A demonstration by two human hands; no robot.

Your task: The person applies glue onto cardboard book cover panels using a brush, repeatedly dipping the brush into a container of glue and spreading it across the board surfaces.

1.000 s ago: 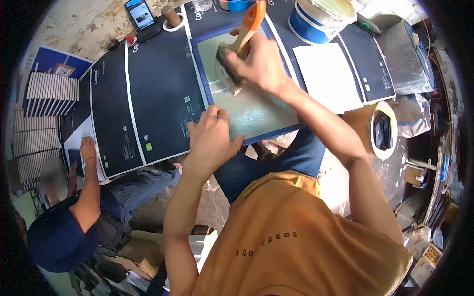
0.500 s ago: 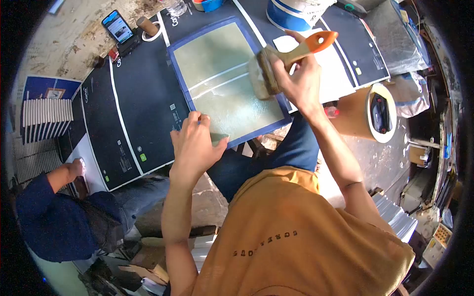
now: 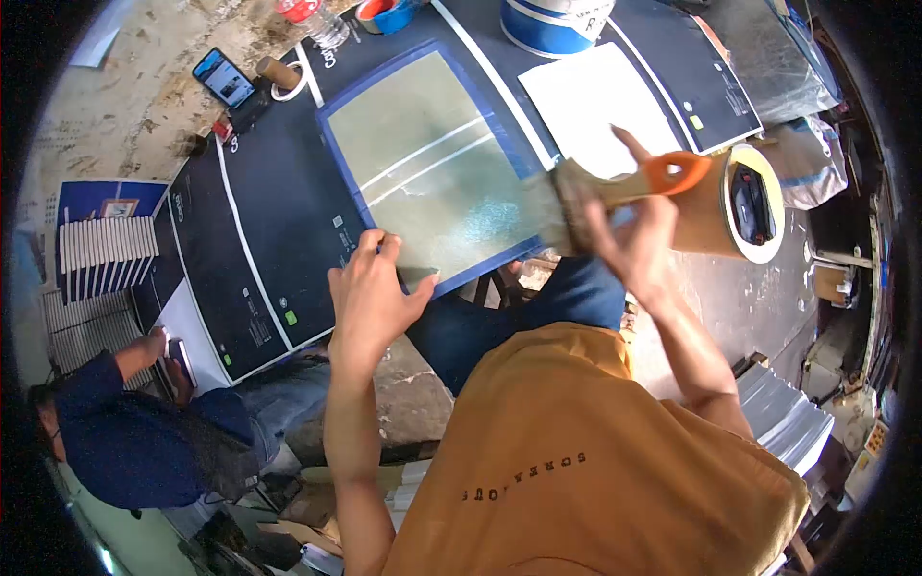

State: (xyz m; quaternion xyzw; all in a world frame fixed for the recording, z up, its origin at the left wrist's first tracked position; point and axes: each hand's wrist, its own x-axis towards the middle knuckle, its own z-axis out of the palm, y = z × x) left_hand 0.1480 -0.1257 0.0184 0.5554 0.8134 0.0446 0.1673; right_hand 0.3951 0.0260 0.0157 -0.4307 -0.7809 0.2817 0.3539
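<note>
My right hand [image 3: 639,240] grips a wide paintbrush [image 3: 624,187] by its orange-tipped handle. Its bristles, smeared by motion, are at the right border of a grey-green sheet [image 3: 413,125] edged in blue. Two pale strips cross the sheet, and a wet-looking shine shows toward its lower right. My left hand [image 3: 375,298] rests at the sheet's lower left corner, fingers bent and apart, thumb out along the lower border.
White paper [image 3: 600,106] and a blue-white bucket [image 3: 557,27] stand beyond the brush. A phone [image 3: 224,77], tape roll [image 3: 288,82] and bottle [image 3: 322,24] sit at the far left. A brown tube [image 3: 706,216] is at right. Another person [image 3: 144,422] works at left.
My right hand has swept the brush rightward and down, from over the sheet to its right border. My left hand stays at the corner. The view has shifted slightly.
</note>
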